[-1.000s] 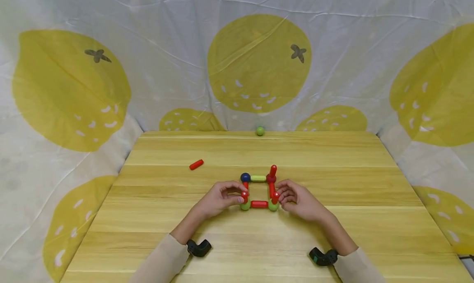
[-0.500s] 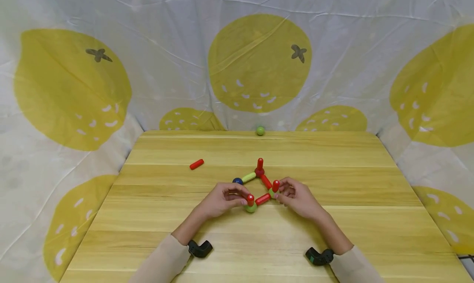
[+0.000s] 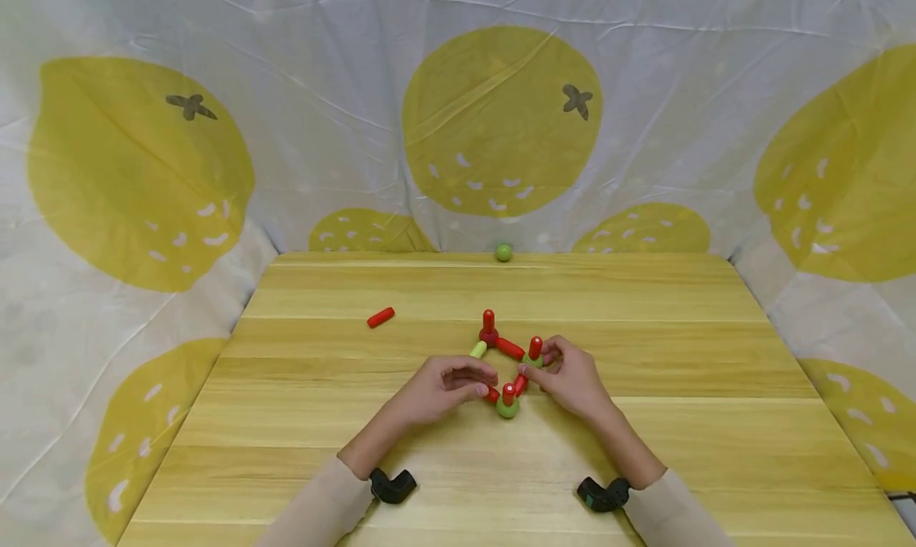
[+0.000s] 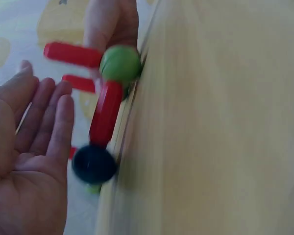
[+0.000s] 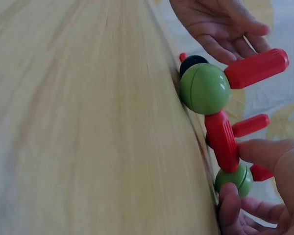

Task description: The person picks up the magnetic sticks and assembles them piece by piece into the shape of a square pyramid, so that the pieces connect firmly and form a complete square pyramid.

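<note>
Turned counterclockwise since the earlier head frames, the rod-and-ball square (image 3: 510, 347) now sits cornerwise on the table, and its nearest corner has moved away from the left thumb. Behind everything hangs a white cloth (image 3: 343, 94) printed with yellow lemons; before it spreads the wood-grain table (image 3: 286, 372), with the square near its middle. Beige sleeves (image 3: 318, 503) cover both forearms. The left hand (image 3: 438, 389), beside the square's left side, has relaxed, loosely extended fingers apart from the pieces. The right hand (image 3: 576, 376) pinches the right green ball (image 5: 242, 178) between thumb and fingers. Each wrist wears a black device (image 3: 393, 486).

Three sides of the square are red rods, and the far-left side is a yellow-green rod (image 3: 478, 349). Upright red rods (image 3: 489, 321) stand on three corner balls: the dark red ball (image 3: 489, 339) at the far corner, the pinched one, and the near green ball (image 3: 507, 409). The blue ball (image 4: 94, 169), the left corner, is hidden behind the left hand in the head view. A loose red rod (image 3: 381, 317) lies well left of the square; a loose green ball (image 3: 504, 252) rests at the table's far edge.
</note>
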Demonstrator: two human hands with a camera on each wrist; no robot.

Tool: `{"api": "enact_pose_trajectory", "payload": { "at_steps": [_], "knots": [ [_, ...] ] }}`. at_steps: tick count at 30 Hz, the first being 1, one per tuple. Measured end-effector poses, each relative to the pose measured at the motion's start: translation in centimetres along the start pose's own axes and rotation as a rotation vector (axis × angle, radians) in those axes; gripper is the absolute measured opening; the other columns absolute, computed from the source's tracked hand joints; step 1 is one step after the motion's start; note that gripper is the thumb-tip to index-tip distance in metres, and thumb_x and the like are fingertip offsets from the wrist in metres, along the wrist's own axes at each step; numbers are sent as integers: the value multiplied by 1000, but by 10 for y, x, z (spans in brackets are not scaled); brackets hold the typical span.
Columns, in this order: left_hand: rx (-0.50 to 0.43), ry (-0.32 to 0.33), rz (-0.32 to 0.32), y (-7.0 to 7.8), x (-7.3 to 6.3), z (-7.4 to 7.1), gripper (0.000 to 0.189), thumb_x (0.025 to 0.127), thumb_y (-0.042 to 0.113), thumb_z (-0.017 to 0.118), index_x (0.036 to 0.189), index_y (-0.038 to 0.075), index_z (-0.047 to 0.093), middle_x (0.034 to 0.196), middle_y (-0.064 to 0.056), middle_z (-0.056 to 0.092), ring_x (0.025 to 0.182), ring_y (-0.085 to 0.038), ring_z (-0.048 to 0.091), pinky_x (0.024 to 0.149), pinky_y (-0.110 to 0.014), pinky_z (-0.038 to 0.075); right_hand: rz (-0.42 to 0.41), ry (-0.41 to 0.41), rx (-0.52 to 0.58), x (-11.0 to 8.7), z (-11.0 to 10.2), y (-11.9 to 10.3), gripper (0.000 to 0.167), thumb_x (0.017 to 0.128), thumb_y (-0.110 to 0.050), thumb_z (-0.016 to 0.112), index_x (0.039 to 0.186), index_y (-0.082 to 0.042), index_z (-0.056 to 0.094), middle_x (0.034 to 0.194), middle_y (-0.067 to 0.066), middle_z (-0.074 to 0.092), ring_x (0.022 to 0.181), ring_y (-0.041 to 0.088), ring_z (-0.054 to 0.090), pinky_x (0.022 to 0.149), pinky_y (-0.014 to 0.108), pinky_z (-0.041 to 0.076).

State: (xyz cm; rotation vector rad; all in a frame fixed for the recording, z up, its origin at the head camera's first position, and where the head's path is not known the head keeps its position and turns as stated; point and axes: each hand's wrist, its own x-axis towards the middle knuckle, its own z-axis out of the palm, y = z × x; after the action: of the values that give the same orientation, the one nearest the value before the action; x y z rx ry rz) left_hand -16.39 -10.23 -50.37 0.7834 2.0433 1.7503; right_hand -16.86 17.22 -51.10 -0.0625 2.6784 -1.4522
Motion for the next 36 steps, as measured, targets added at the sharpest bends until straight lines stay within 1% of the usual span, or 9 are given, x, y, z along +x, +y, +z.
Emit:
{"api": "enact_pose_trajectory", "payload": {
  "at_steps": [5,9,15,18,21,24,27,32,36],
  "knots": [
    [109,262,-9,1,-1,-33,20,98,23,72,112,9,76,108,-5,76,102,-21,73,89,-26,59,18,10,39,2,-1,1,43,85,-32,86,112,-6,63,106,13,66,76,16,67,61,27,58],
    [285,458,-8,-5,-1,-70,31,95,33,75,113,8,76,106,0,77,102,-17,72,93,-33,59,21,0,101,4,-1,2,44,86,-26,85,118,-5,63,112,15,65,76,18,69,61,29,61],
    [593,606,-78,-14,-6,-119,39,92,34,79,123,9,74,125,-10,72,120,-34,66,103,-52,54,12,-34,190,8,-1,3,44,89,-21,83,123,-2,62,117,19,63,71,16,72,62,31,62],
    [680,616,-131,-19,-8,-135,43,91,29,81,128,8,72,134,-16,67,125,-41,62,103,-57,52,0,-49,202,11,-1,2,44,89,-20,82,124,-1,63,120,20,63,70,16,72,62,32,62],
    [718,573,-176,-23,-9,-144,48,91,27,81,132,7,69,137,-19,64,124,-45,61,101,-59,53,-11,-57,209,13,-1,3,44,90,-20,81,125,0,63,122,22,63,71,17,73,62,32,62],
    [735,538,-211,-25,-8,-148,50,90,27,82,133,7,68,132,-18,67,117,-42,64,98,-56,54,-11,-56,221,14,-1,4,45,91,-19,81,126,1,62,123,23,62,72,18,72,62,32,62],
    [745,548,-242,-28,-8,-150,47,88,27,84,128,7,72,121,-16,71,107,-35,66,92,-50,56,-11,-64,224,14,0,6,44,91,-19,80,126,0,62,123,22,63,72,19,72,63,32,63],
    [700,535,-292,-30,-10,-153,38,89,27,83,120,8,76,111,-14,74,94,-27,68,83,-42,58,-6,-69,221,15,1,8,41,91,-18,80,125,-1,63,121,20,63,72,18,72,63,32,62],
    [598,491,-312,-32,-12,-152,39,92,32,80,126,13,74,116,-11,75,100,-26,70,87,-40,59,-3,-57,187,15,-1,8,41,91,-19,80,125,-2,64,121,18,65,77,16,72,64,28,60]
  ]
}}
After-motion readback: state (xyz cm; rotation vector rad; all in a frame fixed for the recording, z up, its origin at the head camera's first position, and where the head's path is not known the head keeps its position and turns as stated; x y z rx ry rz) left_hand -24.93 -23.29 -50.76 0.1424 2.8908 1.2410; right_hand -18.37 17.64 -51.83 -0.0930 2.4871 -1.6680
